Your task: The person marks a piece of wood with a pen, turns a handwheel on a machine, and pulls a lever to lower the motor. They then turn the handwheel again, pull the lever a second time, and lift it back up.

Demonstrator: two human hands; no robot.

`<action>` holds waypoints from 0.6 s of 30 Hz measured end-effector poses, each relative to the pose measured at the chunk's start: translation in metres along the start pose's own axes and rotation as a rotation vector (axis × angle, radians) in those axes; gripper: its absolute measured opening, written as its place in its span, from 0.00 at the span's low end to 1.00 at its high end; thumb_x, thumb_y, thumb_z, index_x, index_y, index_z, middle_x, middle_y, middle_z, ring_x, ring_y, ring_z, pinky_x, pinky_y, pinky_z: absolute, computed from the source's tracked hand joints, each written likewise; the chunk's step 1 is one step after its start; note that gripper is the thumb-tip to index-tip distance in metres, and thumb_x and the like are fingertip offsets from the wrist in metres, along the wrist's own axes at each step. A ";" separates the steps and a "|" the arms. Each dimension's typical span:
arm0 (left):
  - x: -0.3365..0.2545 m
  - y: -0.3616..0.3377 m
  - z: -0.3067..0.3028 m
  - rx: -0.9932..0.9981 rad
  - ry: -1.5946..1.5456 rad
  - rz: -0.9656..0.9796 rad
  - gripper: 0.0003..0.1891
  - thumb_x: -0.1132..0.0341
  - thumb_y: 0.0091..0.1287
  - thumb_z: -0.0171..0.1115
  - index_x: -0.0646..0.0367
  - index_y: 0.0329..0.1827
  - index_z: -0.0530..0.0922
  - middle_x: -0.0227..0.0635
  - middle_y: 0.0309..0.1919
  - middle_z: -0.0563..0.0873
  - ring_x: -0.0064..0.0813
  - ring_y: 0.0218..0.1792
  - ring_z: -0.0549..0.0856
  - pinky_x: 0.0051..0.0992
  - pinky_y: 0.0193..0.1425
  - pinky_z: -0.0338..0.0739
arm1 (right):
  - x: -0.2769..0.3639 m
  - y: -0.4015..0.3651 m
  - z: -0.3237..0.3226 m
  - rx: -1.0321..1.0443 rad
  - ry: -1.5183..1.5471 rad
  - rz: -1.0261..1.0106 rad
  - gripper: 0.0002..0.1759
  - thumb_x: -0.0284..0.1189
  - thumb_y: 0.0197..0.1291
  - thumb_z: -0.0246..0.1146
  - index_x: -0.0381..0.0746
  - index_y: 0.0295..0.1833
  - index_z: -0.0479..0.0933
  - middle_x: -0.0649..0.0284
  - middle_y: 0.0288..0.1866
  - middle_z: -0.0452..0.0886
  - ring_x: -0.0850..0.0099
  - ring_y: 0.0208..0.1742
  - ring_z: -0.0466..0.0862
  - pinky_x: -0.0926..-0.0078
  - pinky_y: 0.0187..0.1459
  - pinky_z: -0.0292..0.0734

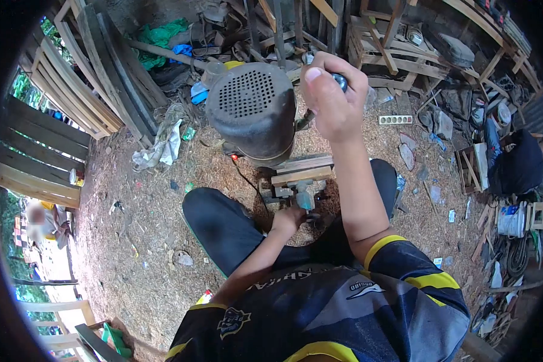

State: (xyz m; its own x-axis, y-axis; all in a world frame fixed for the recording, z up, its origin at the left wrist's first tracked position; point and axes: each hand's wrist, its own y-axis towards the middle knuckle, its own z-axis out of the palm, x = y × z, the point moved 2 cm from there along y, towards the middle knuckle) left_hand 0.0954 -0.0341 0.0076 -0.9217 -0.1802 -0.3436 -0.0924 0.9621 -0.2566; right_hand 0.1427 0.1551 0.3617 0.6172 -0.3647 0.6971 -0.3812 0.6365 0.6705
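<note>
With our right hand (335,114) we hold the dark knob (340,82) in closed fingers, right of the machine (250,111). The wooden piece (301,175) lies on the near side, its long axis left to right, just far of our nearer left hand (288,221); whether those fingers grip, we cannot tell.

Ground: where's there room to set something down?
Widest: the ground between the left knee and slatted boards, with small scraps. Smaller: between the right knee and power strip. Crowded: around the left hand, under the machine.
</note>
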 end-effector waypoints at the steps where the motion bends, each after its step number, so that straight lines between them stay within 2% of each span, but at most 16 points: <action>1: 0.002 0.001 0.004 -0.012 0.027 0.002 0.08 0.60 0.68 0.62 0.48 0.44 0.87 0.42 0.43 0.87 0.47 0.44 0.90 0.42 0.46 0.84 | 0.000 0.001 0.000 0.004 -0.006 0.006 0.16 0.30 0.66 0.63 0.35 0.27 0.70 0.73 0.22 0.66 0.84 0.28 0.63 0.79 0.29 0.58; 6: 0.003 0.006 0.016 -0.014 0.042 -0.017 0.08 0.63 0.66 0.64 0.50 0.45 0.87 0.43 0.43 0.88 0.46 0.44 0.90 0.42 0.45 0.85 | -0.008 0.023 -0.001 -0.012 -0.067 0.000 0.15 0.29 0.65 0.62 0.34 0.27 0.70 0.72 0.21 0.65 0.84 0.26 0.62 0.77 0.27 0.58; 9: -0.015 0.003 -0.011 0.073 0.057 -0.118 0.16 0.66 0.65 0.63 0.44 0.56 0.85 0.39 0.47 0.89 0.41 0.49 0.90 0.42 0.50 0.85 | -0.016 0.049 0.001 -0.043 -0.115 -0.019 0.13 0.28 0.65 0.62 0.32 0.29 0.72 0.71 0.21 0.66 0.84 0.25 0.64 0.78 0.27 0.61; 10: -0.013 0.004 -0.005 0.048 0.047 -0.101 0.16 0.65 0.66 0.64 0.45 0.56 0.85 0.39 0.48 0.89 0.42 0.49 0.90 0.42 0.50 0.85 | -0.020 0.058 0.002 -0.052 -0.134 -0.029 0.12 0.27 0.65 0.61 0.32 0.30 0.73 0.71 0.21 0.67 0.84 0.25 0.65 0.78 0.27 0.62; 13: -0.008 0.006 0.002 -0.035 0.000 -0.070 0.15 0.63 0.67 0.65 0.47 0.56 0.84 0.40 0.48 0.89 0.44 0.49 0.89 0.42 0.49 0.85 | -0.027 0.078 0.006 -0.075 -0.635 -0.708 0.12 0.27 0.66 0.61 0.32 0.30 0.73 0.71 0.22 0.68 0.84 0.27 0.66 0.78 0.28 0.63; 16: -0.010 -0.005 0.008 -0.082 -0.055 -0.068 0.12 0.62 0.68 0.63 0.50 0.53 0.84 0.41 0.48 0.89 0.46 0.49 0.89 0.42 0.49 0.85 | -0.009 0.041 0.005 -0.030 -0.156 -0.169 0.15 0.28 0.69 0.61 0.36 0.28 0.71 0.74 0.20 0.67 0.86 0.20 0.64 0.82 0.22 0.54; 18: 0.000 -0.007 0.026 -0.053 -0.042 -0.058 0.10 0.62 0.69 0.62 0.51 0.51 0.84 0.41 0.48 0.88 0.45 0.48 0.89 0.43 0.48 0.85 | 0.004 0.000 0.003 -0.032 -0.055 -0.056 0.13 0.26 0.67 0.61 0.35 0.28 0.71 0.73 0.23 0.68 0.85 0.26 0.66 0.80 0.27 0.59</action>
State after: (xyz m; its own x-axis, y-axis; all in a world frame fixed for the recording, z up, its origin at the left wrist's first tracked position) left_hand 0.1059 -0.0457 -0.0142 -0.8978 -0.2434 -0.3671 -0.1663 0.9590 -0.2294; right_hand 0.1434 0.1518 0.3646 0.5978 -0.4371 0.6720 -0.3242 0.6349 0.7013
